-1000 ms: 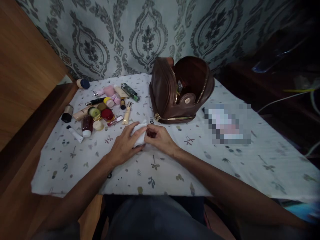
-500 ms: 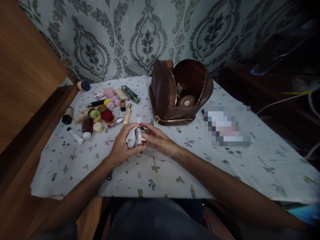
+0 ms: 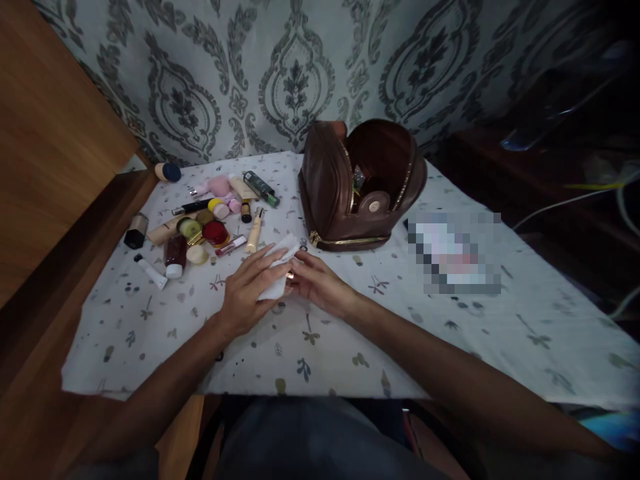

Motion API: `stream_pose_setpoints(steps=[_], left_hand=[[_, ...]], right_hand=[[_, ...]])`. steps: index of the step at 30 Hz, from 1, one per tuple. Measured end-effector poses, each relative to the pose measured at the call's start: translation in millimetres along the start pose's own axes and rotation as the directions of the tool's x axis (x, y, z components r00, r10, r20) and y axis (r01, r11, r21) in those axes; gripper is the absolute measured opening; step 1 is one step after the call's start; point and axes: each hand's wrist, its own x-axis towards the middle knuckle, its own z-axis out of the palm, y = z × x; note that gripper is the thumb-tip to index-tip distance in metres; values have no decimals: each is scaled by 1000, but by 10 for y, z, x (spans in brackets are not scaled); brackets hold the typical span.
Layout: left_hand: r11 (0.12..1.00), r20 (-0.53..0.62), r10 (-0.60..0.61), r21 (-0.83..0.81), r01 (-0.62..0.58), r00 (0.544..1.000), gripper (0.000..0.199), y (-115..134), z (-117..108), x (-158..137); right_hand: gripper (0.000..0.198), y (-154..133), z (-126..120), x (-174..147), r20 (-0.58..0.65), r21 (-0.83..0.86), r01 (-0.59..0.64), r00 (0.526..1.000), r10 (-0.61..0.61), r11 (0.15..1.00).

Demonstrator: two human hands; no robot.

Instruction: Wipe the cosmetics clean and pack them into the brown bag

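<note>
My left hand point(image 3: 249, 293) presses a white wipe point(image 3: 274, 289) against a small cosmetic jar point(image 3: 290, 275). Only a copper-coloured bit of the jar shows between my hands; the wipe and fingers cover the rest. From the other side my right hand point(image 3: 321, 283) grips the jar, thumb on top. Beyond my left hand lie a cream-coloured tube point(image 3: 255, 231) and a lip gloss tube point(image 3: 231, 245). An open brown cosmetic bag point(image 3: 345, 200) stands behind my right hand, with a few items partly visible inside.
Several cosmetics lie at the left, among them a dark red bottle point(image 3: 175, 253), a red jar point(image 3: 215, 233) and a green bottle point(image 3: 261, 189). A blurred-out flat object point(image 3: 453, 253) lies right of the bag. A wooden cabinet point(image 3: 65, 100) borders the left side.
My left hand has spread the wipe over the jar, with its fingers now lying across it. The clear side of the jar that showed before is now covered.
</note>
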Motion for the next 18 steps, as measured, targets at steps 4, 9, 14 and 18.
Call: stream_pose_setpoints(steps=[4,9,14,18], left_hand=[[999,39,10,44,-12,999,48,-19,0,-36],[995,82,-22,98,14,996,62,0,13,-47],[982,74,-127,153,114,989,68,3,37,-54],[965,45,-199,184,188,979,65,-34,72,-92]], right_hand=[[38,-16,-14,9,-35,21,31,999,-30,999],[41,-30,-17,16,-14,70,16,1000,-15,997],[44,-55,-6,5,12,75,7,1000,-8,997],[42,-81,0,-11,-4,26,50,999,-50,998]])
